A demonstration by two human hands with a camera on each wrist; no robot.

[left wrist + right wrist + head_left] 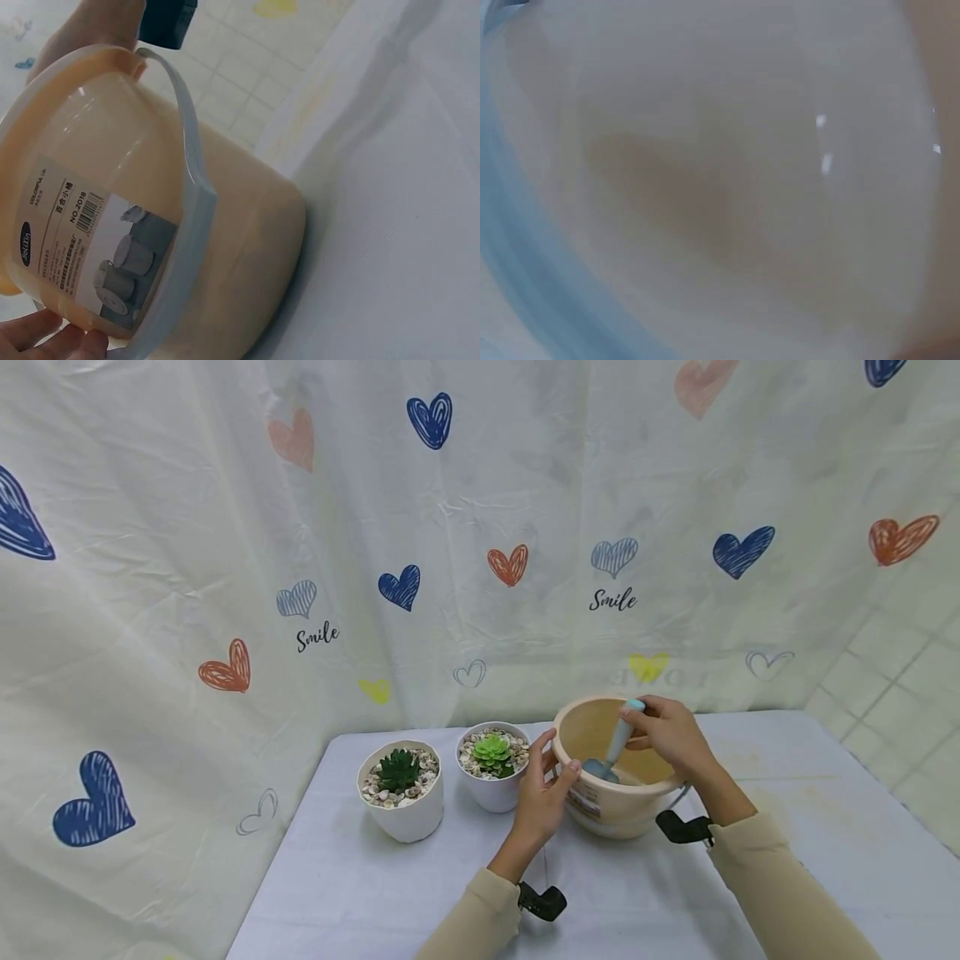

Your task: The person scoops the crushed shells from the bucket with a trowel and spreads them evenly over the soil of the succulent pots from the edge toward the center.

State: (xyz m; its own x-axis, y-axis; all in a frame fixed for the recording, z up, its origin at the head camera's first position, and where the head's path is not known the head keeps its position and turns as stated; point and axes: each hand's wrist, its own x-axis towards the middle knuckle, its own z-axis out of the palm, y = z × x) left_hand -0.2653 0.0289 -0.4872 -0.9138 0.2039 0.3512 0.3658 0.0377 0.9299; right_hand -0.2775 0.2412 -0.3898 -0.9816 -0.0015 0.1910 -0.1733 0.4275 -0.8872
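Observation:
A peach plastic bucket (611, 810) with a blue-grey carrying handle (196, 210) stands upright on the table. A printed label (97, 247) is stuck to its side. My left hand (542, 797) grips the bucket's near left rim, its fingertips showing low in the left wrist view. Over the bucket's mouth, my right hand (671, 735) pinches the upper end of a blue-grey hand shovel (619, 743), which slants down inside the bucket. The shovel's wider lower end is partly hidden by the near rim. The right wrist view is blurred and filled mostly by the bucket's wall (705, 285).
Left of the bucket stand two white pots, one with a dark green succulent (399, 770) and one with a light green succulent (492, 752). Pebbles cover both. A heart-printed curtain (480, 635) hangs behind the white-covered table (337, 893).

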